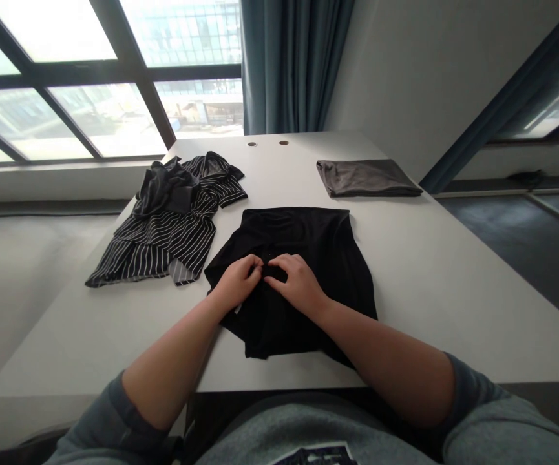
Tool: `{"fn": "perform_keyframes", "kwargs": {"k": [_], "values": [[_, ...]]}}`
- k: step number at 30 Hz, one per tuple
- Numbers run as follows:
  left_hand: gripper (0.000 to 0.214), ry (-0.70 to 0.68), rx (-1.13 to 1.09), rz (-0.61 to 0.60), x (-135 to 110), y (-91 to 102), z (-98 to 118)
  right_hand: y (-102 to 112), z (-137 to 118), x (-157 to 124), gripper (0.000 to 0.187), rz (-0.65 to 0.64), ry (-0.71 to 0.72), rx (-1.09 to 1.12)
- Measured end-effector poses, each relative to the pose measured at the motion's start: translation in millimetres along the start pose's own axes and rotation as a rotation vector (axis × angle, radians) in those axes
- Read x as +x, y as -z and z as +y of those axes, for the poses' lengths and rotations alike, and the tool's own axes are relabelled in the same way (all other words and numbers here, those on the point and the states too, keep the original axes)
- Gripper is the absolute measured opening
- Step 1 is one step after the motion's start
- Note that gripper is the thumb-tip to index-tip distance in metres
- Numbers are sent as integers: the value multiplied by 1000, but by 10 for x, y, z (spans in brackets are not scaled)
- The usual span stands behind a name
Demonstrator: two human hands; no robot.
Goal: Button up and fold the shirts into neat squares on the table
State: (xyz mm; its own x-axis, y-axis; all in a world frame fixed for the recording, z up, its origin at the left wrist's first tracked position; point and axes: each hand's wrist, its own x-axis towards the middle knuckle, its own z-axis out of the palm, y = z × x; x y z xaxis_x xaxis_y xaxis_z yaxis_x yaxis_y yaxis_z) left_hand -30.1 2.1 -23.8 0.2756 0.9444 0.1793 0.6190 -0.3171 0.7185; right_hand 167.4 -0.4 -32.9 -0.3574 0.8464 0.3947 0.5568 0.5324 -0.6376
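A black garment (318, 265) lies spread on the white table in front of me, its fabric somewhat rumpled near the middle. My left hand (238, 279) is closed, pinching the garment's dark cloth left of its centre. Close beside it, my right hand (301, 283) curls its thumb and forefinger around a bit of the same cloth. The two sets of fingertips almost meet. What exactly sits between them is hard to make out, black on black. A small white tag shows below my left hand.
To the left, a black-and-white striped garment (163, 242) lies loosely heaped, with a dark grey cloth piece (170, 187) on top. A folded grey garment (366, 179) rests at the back right of the white table (453, 290). Behind are a window and a blue curtain (293, 64).
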Motion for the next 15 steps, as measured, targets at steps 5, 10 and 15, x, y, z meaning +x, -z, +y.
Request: {"fn": "perform_keyframes", "kwargs": {"k": [5, 10, 15], "values": [[11, 7, -105, -29, -20, 57, 59, -8, -40, -9, 12, 15, 28, 21], [11, -159, 73, -5, -88, 163, 121, 11, -68, -2, 12, -3, 38, -20], [16, -184, 319, 35, -130, 193, 132, 58, -107, 7, 8, -44, 39, -96]]}}
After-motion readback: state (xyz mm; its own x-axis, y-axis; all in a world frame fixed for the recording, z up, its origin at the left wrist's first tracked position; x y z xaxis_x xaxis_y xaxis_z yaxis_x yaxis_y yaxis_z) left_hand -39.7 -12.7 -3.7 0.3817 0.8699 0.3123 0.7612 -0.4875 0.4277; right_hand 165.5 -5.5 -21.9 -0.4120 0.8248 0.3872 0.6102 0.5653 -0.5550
